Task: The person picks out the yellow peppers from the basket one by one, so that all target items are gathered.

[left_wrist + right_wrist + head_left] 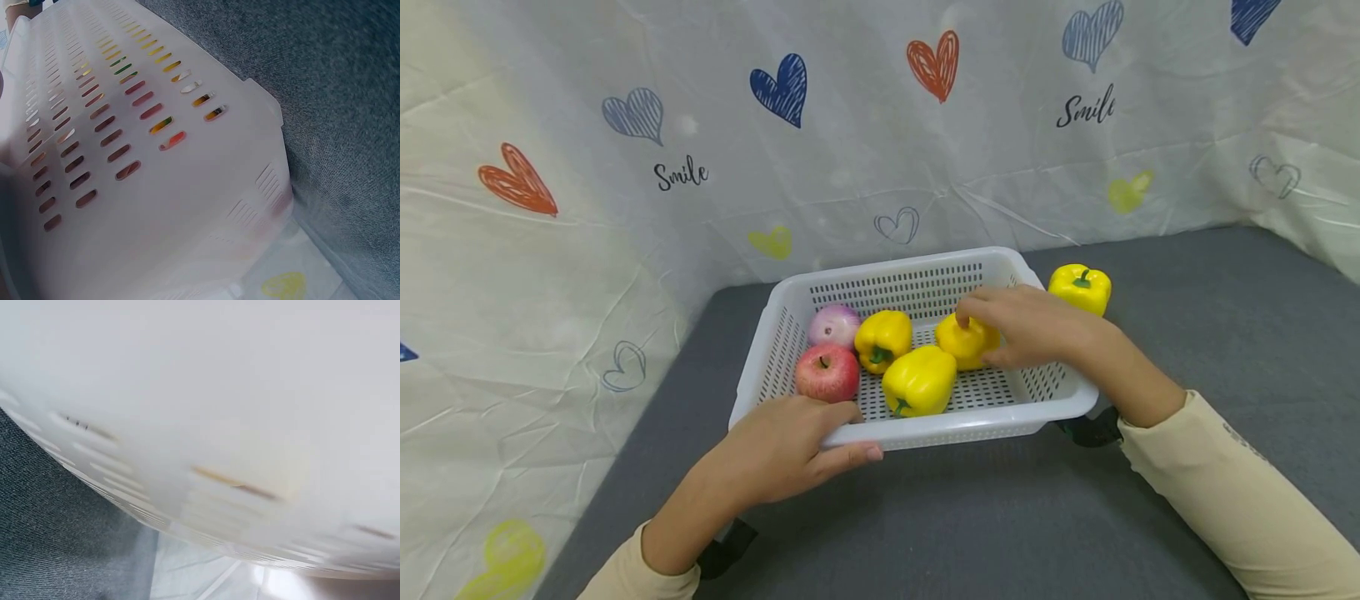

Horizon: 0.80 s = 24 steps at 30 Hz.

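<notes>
A white slotted plastic basket (891, 433) stands on the grey table. My left hand (786, 446) grips its near rim, thumb outside and fingers over the inner side. Inside the basket my right hand (1026, 325) holds a yellow bell pepper (964, 343) at the right, its stem hidden. Two more yellow bell peppers lie to its left, one farther back (883, 337) and one nearer (920, 382). A red apple (827, 372) and a purple onion (834, 326) sit at the basket's left end. The left wrist view shows the basket's outer wall (200, 181); neither hand's grip is clear there.
Another yellow bell pepper (1080, 289) is on the table just past the basket's right end. Grey cloth covers the table (985, 525). Behind it hangs a pale sheet (850, 158) printed with hearts. Basket wall (206, 381) fills most of the right wrist view.
</notes>
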{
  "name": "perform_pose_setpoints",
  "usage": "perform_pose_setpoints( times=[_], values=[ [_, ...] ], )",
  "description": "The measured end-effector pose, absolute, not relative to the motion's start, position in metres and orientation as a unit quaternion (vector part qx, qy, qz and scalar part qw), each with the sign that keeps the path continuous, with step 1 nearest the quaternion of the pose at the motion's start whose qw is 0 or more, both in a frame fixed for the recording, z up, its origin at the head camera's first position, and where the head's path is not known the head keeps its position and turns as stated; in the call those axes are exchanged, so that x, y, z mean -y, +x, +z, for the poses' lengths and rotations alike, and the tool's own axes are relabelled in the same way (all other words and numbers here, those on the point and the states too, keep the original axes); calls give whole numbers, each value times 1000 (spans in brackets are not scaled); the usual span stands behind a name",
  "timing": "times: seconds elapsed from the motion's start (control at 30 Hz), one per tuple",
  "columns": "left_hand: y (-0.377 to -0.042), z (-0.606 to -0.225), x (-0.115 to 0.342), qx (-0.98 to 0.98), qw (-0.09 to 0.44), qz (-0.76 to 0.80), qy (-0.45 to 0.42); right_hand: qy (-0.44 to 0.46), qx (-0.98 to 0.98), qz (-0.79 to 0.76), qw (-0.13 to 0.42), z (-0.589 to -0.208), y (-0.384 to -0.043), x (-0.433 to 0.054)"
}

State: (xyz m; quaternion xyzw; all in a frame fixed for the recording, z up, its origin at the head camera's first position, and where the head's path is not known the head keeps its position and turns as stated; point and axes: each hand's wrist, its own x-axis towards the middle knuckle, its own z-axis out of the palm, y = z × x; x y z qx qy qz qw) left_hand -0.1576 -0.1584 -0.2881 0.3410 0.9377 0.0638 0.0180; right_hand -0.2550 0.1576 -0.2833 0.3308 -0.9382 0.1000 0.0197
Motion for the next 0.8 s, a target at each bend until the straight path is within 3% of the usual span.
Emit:
perform_pose_setpoints(
  times=[0.43, 0.8],
  values=[
    [-158, -288, 159, -937, 16, 64, 344, 315, 946, 77, -15, -281, -252, -158],
    [-158, -288, 160, -934, 9, 67, 350, 329, 941, 79, -8, -281, -254, -159]
  ],
)
